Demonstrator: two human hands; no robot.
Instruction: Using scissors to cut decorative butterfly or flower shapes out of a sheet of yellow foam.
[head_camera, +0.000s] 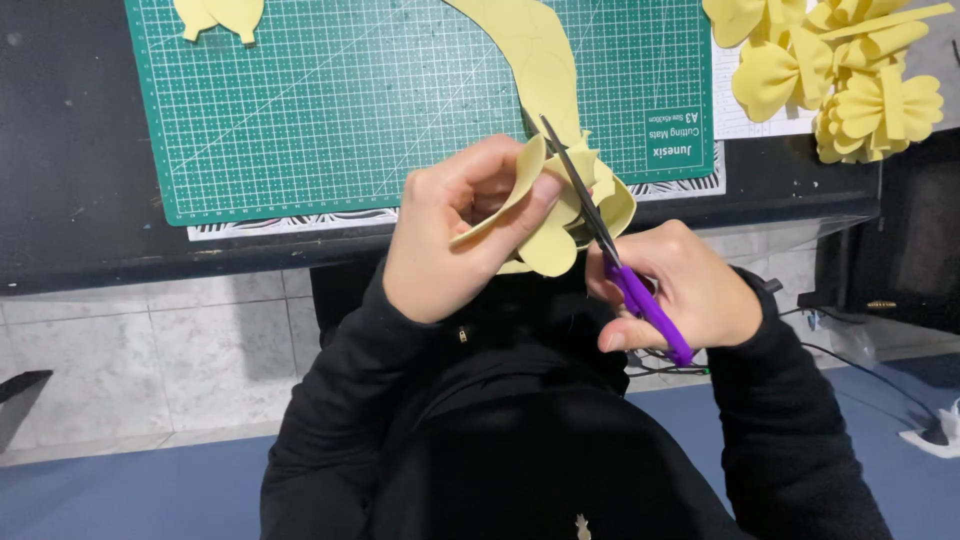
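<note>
Mid-cut: left hand (455, 235) pinched folded yellow foam piece (560, 215) above desk edge, right hand (680, 290) fingers clamped on purple scissors (610, 255), blades in foam. Finished bows (850, 80) stacked top right; long strip (535, 50) on green mat (330, 110) looked uncut.

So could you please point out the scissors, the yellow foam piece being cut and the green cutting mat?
scissors (640, 300): head view, on the purple handle.
yellow foam piece (550, 250): head view, on its lower lobe.
green cutting mat (350, 100): head view, on bare gridded surface.

Yellow foam piece (548, 245), purple-handled scissors (640, 300), green gridded cutting mat (330, 100).
</note>
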